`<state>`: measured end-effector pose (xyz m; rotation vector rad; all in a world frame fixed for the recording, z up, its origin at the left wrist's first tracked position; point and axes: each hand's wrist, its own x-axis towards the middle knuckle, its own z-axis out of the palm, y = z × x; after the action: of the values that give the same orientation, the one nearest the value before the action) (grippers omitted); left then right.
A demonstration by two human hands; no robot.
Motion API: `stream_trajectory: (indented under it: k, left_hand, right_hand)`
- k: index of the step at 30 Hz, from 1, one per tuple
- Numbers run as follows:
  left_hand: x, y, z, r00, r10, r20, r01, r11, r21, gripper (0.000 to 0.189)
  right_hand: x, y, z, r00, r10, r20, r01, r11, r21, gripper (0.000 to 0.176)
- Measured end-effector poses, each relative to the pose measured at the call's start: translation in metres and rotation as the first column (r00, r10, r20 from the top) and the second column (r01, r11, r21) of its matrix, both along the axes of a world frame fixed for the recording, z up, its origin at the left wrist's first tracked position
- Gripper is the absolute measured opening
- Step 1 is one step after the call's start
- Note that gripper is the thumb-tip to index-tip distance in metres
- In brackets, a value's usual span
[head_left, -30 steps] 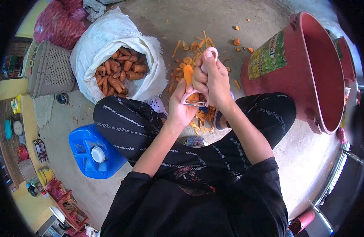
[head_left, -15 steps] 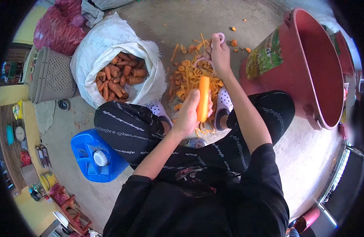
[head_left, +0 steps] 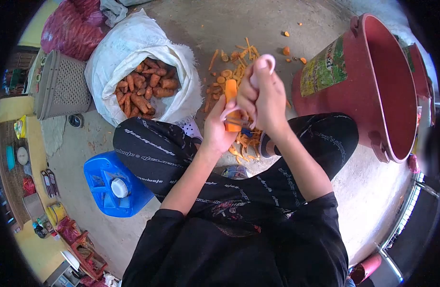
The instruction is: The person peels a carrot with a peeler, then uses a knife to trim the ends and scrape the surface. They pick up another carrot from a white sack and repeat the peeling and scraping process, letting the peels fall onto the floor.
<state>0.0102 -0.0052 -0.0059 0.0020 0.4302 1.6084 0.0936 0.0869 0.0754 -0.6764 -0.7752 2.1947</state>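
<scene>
Head camera: right hand (head_left: 269,100) clenched round the handle of a pink peeler (head_left: 271,62), thumb up along it, looped end poking out past the thumb, head down toward me. Left hand (head_left: 219,133) grasps an orange carrot (head_left: 231,89), near upright in frame, far end sticking out above my fingers. Peeler head sits over the carrot's near end; blade blurred, can't tell if it touches. Both hands close together, between my bent knees, above the floor (head_left: 220,21).

Below and beyond them, a heap of carrot peelings (head_left: 239,71) on the floor, some strips also nearer me between my feet. A few orange bits lie farther off, toward the red tub (head_left: 320,103), which is tipped with its mouth to the right, beside my right knee. White sack (head_left: 112,62) to the left, open, unpeeled carrots (head_left: 143,91) inside. Blue jug (head_left: 103,191), white cap, next to my left thigh. Past the sack: grey perforated basket (head_left: 69,86) and red mesh bag (head_left: 69,36).
</scene>
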Motion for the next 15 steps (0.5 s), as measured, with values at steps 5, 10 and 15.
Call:
stream_trajectory:
  k: [5,10,15]
  left_hand:
    - [0.004,0.002,0.019,0.998,0.033,-0.061,-0.039,0.994,-0.106,0.026]
    - [0.001,0.002,0.01,0.999,0.013,-0.038,-0.015,0.998,-0.058,0.024]
    - [0.003,0.001,0.01,0.999,0.033,-0.009,-0.033,0.999,0.021,0.024]
  right_hand:
    - [-0.005,-0.011,-0.004,0.997,0.061,0.055,-0.068,0.99,0.126,0.033]
    - [-0.005,-0.012,-0.007,0.996,0.064,0.056,-0.071,0.989,0.132,0.032]
    - [-0.007,-0.006,-0.01,0.999,0.039,0.028,-0.04,0.999,0.031,0.032]
